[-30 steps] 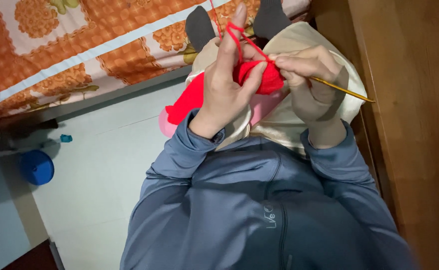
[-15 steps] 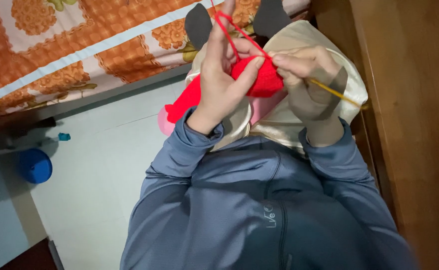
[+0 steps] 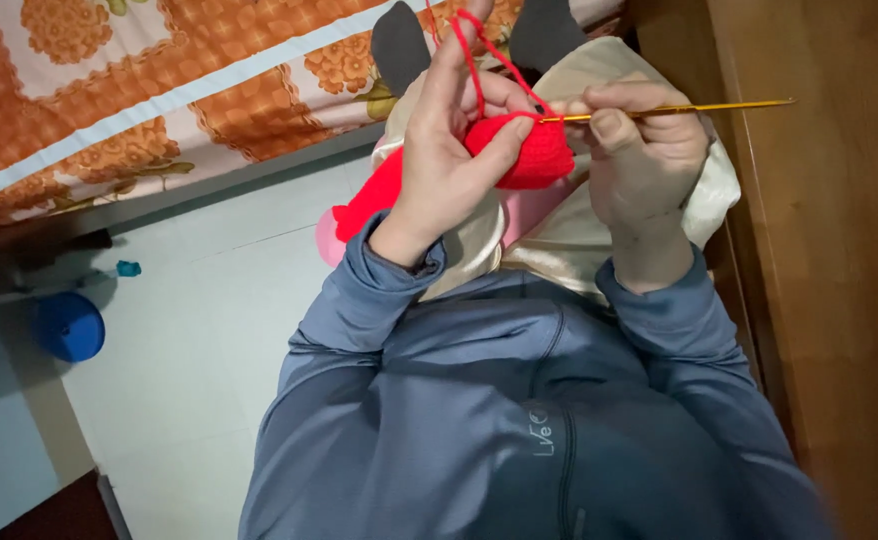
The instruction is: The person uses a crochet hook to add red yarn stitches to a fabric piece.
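My left hand (image 3: 446,150) pinches a red crocheted piece (image 3: 524,155) between thumb and fingers, with red yarn (image 3: 489,50) looped over its raised forefinger. My right hand (image 3: 639,150) grips a thin golden crochet hook (image 3: 699,108) that lies nearly level, its tip at the top edge of the red piece. Both hands are held above my lap, which is covered by cream satin cloth (image 3: 559,235). My grey-blue sleeves and jacket fill the lower frame.
An orange flower-patterned bedspread (image 3: 149,90) runs across the top left. A wooden furniture side (image 3: 819,250) stands close on the right. On the pale tiled floor (image 3: 189,330) lie a blue round lid (image 3: 69,327) and a small teal object (image 3: 128,268). My dark-socked feet (image 3: 399,40) point upward.
The crochet hook has swung from a downward slant to nearly level, and my right hand has shifted a little. My left hand keeps holding the red piece with the yarn over its finger.
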